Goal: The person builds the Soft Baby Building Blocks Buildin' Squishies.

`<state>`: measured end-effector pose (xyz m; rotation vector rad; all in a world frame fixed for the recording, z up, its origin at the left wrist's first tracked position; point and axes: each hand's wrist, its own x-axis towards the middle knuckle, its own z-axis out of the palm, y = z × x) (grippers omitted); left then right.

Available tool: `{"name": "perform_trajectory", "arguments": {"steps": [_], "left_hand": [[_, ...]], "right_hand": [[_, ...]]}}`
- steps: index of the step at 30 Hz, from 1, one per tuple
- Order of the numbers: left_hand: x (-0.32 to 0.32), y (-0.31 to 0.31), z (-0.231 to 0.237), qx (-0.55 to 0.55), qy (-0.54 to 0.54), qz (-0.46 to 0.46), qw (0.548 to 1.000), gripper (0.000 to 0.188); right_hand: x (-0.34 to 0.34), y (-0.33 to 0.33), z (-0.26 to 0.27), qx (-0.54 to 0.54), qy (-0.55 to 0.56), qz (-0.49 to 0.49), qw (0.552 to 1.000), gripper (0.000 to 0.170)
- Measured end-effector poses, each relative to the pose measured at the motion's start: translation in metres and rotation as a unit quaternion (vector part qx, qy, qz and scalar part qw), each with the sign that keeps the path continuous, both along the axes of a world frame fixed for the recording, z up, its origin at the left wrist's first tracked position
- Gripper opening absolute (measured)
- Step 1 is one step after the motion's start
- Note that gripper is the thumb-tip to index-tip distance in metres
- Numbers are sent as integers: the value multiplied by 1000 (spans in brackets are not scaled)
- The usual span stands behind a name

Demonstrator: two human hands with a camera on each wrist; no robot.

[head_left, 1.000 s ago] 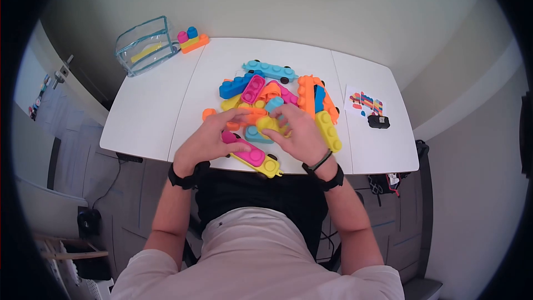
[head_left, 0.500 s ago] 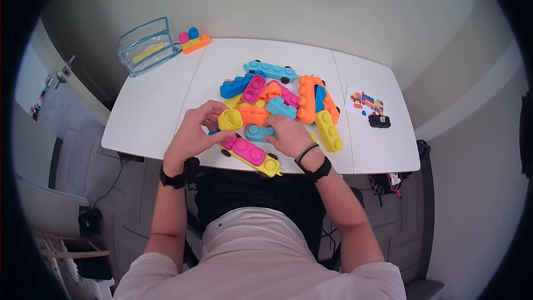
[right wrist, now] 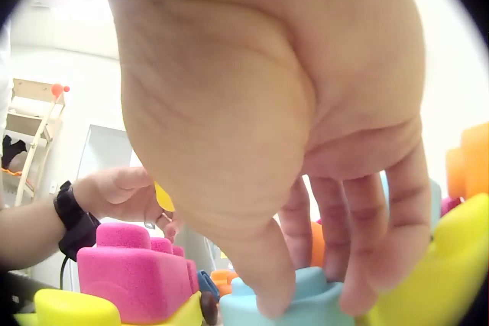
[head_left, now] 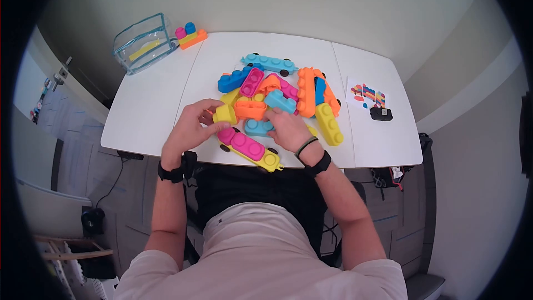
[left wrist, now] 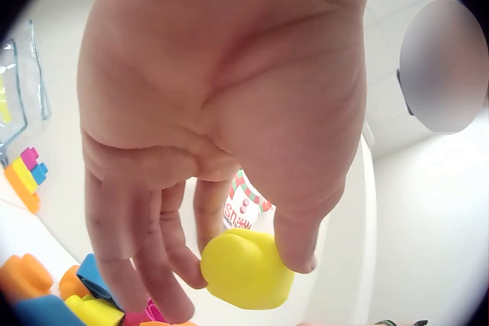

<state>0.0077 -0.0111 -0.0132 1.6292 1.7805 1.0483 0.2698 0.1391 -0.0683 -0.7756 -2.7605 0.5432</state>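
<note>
My left hand (head_left: 191,130) pinches a small yellow toy block (left wrist: 248,269) between thumb and fingertips, left of the pile of building blocks. In the head view its hollow underside no longer faces up. Fingers and thumb of my right hand (head_left: 291,132) grip a light blue block (right wrist: 286,303) at the near side of the pile. Between the hands and the table's front edge stands a yellow wheeled base (head_left: 270,161) with a pink block (head_left: 247,147) on top. Just beyond the hands lie an orange block (head_left: 251,110) and another light blue block (head_left: 280,101).
Right of the pile lie a long yellow block (head_left: 329,125) and an orange one (head_left: 305,91). A light blue wheeled base (head_left: 269,63) stands behind. A clear bag (head_left: 143,44) and stacked blocks (head_left: 191,38) sit back left; a picture sheet (head_left: 355,86) and black box (head_left: 381,114) lie right.
The yellow block has passed from my right hand to my left and moved leftward, then been tilted over. My right hand has come down onto the light blue block.
</note>
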Motion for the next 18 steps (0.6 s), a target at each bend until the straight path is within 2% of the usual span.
{"name": "perform_trajectory", "arguments": {"steps": [1, 2, 4, 6, 8, 9, 11, 12, 14, 18], "left_hand": [[-2, -1, 2, -18, 2, 46, 999, 51], [-7, -2, 1, -19, 5, 51, 998, 51], [-17, 0, -11, -36, 68, 121, 990, 53], [-37, 3, -34, -57, 105, 145, 982, 56], [-44, 2, -41, -79, 141, 165, 973, 59], [-46, 2, -43, -90, 149, 178, 968, 60], [-45, 2, -43, -102, 160, 190, 963, 62], [-43, 1, -42, -100, 177, 200, 959, 61], [-40, 2, -41, -98, 195, 205, 954, 60], [-43, -1, -40, -123, 203, 203, 950, 58]], "right_hand": [[1, -2, 2, 11, 1, -3, 1000, 32], [-1, -4, 5, 24, 3, -4, 1000, 30], [-3, -12, 19, 23, 13, -6, 1000, 31], [-4, -22, 33, 23, 19, -11, 999, 33], [-4, -35, 40, 7, 107, 31, 994, 39], [-5, -42, 43, 7, 107, 32, 994, 39], [-10, -57, 44, 25, 71, 45, 996, 53], [-12, -61, 37, 23, 71, 43, 996, 53], [-15, -63, 19, 86, 60, 38, 994, 63], [-15, -63, 12, 46, 0, 46, 998, 69]]}}
